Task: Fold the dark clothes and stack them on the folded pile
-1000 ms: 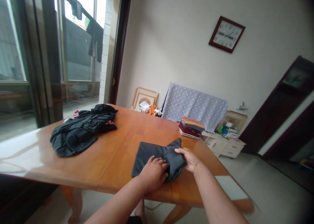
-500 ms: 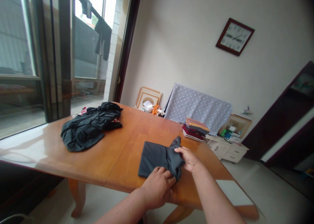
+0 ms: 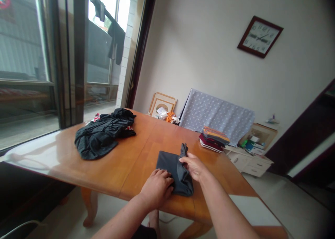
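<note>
A dark grey folded garment point(image 3: 167, 159) lies near the front edge of the wooden table point(image 3: 141, 141); its exact kind cannot be made out. My right hand point(image 3: 193, 166) pinches the garment's right end between thumb and fingers, holding that part raised and bent over to the left. On the near side, my left hand point(image 3: 158, 186) rests flat on the cloth, fingers stretched out. Part of the fabric is hidden under both hands.
A loose heap of dark clothes point(image 3: 102, 136) with red-and-white bits lies on the table's left. Toward the back right stands a stack of folded clothes point(image 3: 213, 141). A white sheet point(image 3: 253, 211) covers the near right corner. Beyond are a polka-dot cloth point(image 3: 217, 109) and white drawers point(image 3: 251, 164).
My right hand has brought the garment's right end up and leftward over the rest. My left hand has slid left along the cloth. The view has shifted slightly.
</note>
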`<state>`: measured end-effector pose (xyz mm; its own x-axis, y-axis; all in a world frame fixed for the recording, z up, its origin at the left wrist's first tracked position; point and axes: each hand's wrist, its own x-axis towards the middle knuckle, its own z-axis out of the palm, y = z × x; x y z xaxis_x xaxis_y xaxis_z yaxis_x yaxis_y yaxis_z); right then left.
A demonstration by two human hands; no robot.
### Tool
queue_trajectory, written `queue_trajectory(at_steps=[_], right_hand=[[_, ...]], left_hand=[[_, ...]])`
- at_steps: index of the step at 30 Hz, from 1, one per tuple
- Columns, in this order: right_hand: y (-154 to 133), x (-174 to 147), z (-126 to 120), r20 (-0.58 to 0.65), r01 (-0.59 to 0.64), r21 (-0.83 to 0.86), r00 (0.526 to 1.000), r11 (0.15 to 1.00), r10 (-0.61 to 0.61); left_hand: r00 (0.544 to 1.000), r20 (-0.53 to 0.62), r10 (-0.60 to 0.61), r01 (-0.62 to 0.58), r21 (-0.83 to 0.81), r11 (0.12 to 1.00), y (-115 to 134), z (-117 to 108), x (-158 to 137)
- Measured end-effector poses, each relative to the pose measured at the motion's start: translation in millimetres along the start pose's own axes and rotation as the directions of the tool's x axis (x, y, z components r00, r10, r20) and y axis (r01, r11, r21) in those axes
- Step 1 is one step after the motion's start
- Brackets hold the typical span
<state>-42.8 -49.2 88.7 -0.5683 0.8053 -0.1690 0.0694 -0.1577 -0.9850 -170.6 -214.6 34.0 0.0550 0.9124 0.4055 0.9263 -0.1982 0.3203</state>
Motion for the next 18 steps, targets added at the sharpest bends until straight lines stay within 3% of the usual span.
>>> queue_trajectory(at_steps=[9,14,18], right_hand=[[27.7,18.2,49.3,-0.053,-0.066,-0.267,0.997,0.961,0.054],[32.9,18.4,50.8,-0.057,-0.052,-0.323,0.998,0.945,0.035],[28.6,16.9,54.7,-0.057,-0.033,-0.351,0.998,0.936,0.014]], left_hand=[[0.999,0.047,0.013,-0.010,-0.055,0.998,-4.5,-7.2,-4.9],[0.983,-0.068,-0.172,0.170,-0.041,0.985,-11.2,-18.0,-14.0],[0.966,-0.082,-0.244,0.243,-0.031,0.970,-14.8,-15.7,-14.5]])
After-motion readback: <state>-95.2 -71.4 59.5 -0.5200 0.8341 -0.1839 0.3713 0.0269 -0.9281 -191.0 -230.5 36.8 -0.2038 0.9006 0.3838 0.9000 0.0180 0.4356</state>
